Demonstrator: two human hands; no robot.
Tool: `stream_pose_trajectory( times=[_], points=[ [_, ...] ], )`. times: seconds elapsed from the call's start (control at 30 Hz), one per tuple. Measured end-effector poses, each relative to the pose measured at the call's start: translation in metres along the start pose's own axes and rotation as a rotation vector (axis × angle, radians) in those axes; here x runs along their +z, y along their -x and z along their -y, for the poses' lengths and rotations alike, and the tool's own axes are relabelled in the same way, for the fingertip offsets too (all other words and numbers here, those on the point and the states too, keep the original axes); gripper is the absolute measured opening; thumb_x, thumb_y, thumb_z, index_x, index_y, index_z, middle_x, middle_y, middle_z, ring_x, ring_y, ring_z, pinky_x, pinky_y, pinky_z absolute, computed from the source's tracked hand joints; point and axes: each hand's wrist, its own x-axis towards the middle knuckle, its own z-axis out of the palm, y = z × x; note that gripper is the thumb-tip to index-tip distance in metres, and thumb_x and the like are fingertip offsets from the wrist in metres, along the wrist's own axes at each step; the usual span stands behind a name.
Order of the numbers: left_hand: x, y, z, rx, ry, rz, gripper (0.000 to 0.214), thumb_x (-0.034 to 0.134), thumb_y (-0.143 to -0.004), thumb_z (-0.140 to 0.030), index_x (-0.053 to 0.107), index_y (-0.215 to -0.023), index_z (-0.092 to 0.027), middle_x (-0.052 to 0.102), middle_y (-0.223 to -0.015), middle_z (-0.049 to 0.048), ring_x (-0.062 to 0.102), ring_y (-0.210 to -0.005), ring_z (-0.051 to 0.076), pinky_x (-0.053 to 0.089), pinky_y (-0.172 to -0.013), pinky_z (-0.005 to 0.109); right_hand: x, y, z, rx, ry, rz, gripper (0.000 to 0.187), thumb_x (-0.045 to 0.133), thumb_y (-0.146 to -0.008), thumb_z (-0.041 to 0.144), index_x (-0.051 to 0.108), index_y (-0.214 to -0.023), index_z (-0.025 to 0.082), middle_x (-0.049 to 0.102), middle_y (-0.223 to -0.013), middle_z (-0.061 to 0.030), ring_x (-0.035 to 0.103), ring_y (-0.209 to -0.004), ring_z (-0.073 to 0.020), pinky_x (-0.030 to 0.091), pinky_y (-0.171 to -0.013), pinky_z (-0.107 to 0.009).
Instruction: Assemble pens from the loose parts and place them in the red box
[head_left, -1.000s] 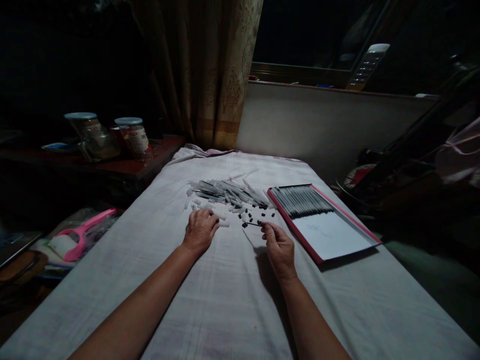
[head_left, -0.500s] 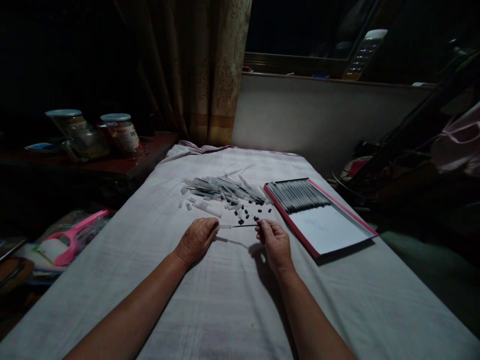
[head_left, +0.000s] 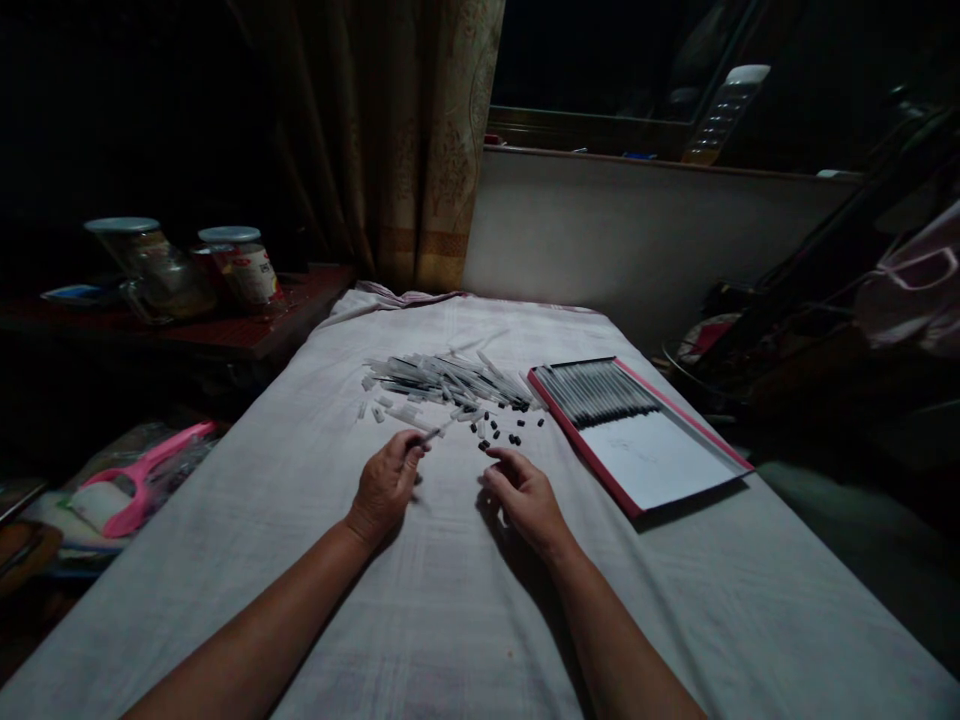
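My left hand [head_left: 386, 482] rests on the white cloth [head_left: 450, 580], its fingers pinched on a thin pen [head_left: 439, 430] that points up and to the right toward the pile. My right hand [head_left: 521, 492] hovers just right of it, fingers loosely curled with nothing visible in them. Beyond both hands lies a heap of clear pen tubes [head_left: 442, 378], with several small black caps [head_left: 502, 430] scattered at its near right edge. Short clear pieces [head_left: 390, 410] lie at the heap's near left.
A red-edged flat box [head_left: 660, 470] holds a row of finished pens at its far end, right of the heap. Two lidded jars [head_left: 187, 272] stand on a dark side table at left. A pink tool [head_left: 142, 470] lies on the floor lower left. A curtain [head_left: 420, 140] hangs behind.
The right hand has let go of the pen and moved left and nearer. The left hand now holds the pen alone, tilted up toward the heap.
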Motion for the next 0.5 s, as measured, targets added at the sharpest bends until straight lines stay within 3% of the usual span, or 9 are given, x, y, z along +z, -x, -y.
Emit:
stream_pose_trajectory(
  times=[0.07, 0.17, 0.33, 0.5],
  points=[
    [-0.003, -0.001, 0.003, -0.108, 0.045, -0.048, 0.019, 0.040, -0.098, -0.029, 0.052, -0.109, -0.020, 0.072, -0.090, 0.0027, 0.070, -0.074, 0.016, 0.056, -0.063, 0.027, -0.010, -0.005, -0.006, -0.081, 0.186, -0.059, 0.026, 0.061, -0.076, 0.036, 0.073, -0.090, 0.017, 0.072, -0.082, -0.0057, 0.067, -0.073, -0.0198, 0.053, -0.068, -0.032],
    [-0.005, -0.002, 0.005, -0.072, 0.022, -0.064, 0.017, 0.044, -0.096, -0.030, 0.053, -0.108, -0.021, 0.072, -0.094, 0.0032, 0.070, -0.081, 0.017, 0.057, -0.068, 0.029, -0.019, -0.016, -0.007, -0.189, 0.478, -0.089, 0.023, 0.056, -0.080, 0.026, 0.075, -0.090, 0.019, 0.074, -0.094, -0.0082, 0.068, -0.088, -0.0226, 0.052, -0.080, -0.035],
    [-0.010, -0.009, 0.012, 0.236, -0.102, 0.010, 0.016, 0.051, -0.094, -0.025, 0.061, -0.104, -0.020, 0.072, -0.094, 0.0068, 0.068, -0.088, 0.019, 0.054, -0.081, 0.033, -0.010, -0.035, 0.009, -0.270, 1.031, 0.050, 0.027, 0.058, -0.086, 0.024, 0.073, -0.108, 0.026, 0.070, -0.097, -0.0072, 0.066, -0.078, -0.0205, 0.047, -0.066, -0.029],
    [-0.015, -0.015, 0.024, 0.273, -0.156, 0.096, 0.023, 0.051, -0.094, -0.023, 0.064, -0.113, -0.021, 0.073, -0.096, 0.0067, 0.067, -0.088, 0.020, 0.053, -0.080, 0.033, 0.004, -0.047, 0.011, -0.238, 1.284, 0.114, 0.021, 0.051, -0.092, 0.025, 0.070, -0.102, 0.025, 0.067, -0.096, -0.0072, 0.063, -0.072, -0.0192, 0.040, -0.057, -0.027]
  ],
)
